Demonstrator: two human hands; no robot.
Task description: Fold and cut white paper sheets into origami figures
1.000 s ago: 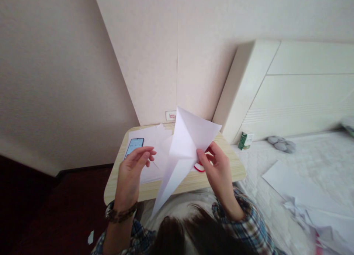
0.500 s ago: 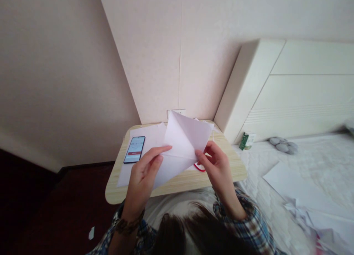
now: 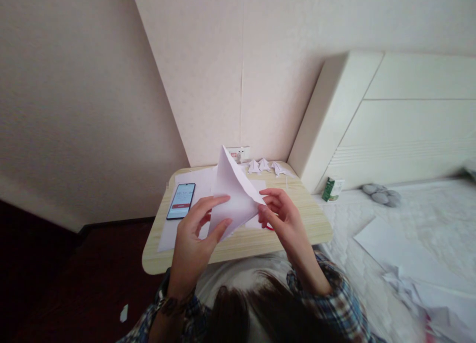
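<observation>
Both my hands hold a folded white paper sheet (image 3: 232,197) upright above a small wooden lap table (image 3: 301,219). My left hand (image 3: 195,234) grips its lower left part, with thumb and fingers closed on the paper. My right hand (image 3: 282,216) pinches the paper's right corner. A red object (image 3: 268,227), mostly hidden, lies on the table under my right hand.
A phone (image 3: 181,200) with its screen lit lies on flat white sheets (image 3: 193,182) at the table's left. Three small folded paper pieces (image 3: 265,166) sit at the table's back edge. Loose papers (image 3: 394,258), a green box (image 3: 329,189) and grey stones (image 3: 381,194) lie on the bed at right.
My left hand has taken hold of the paper, and both hands have folded it narrower. The long lower point is tucked up, and small folded pieces behind it have come into view.
</observation>
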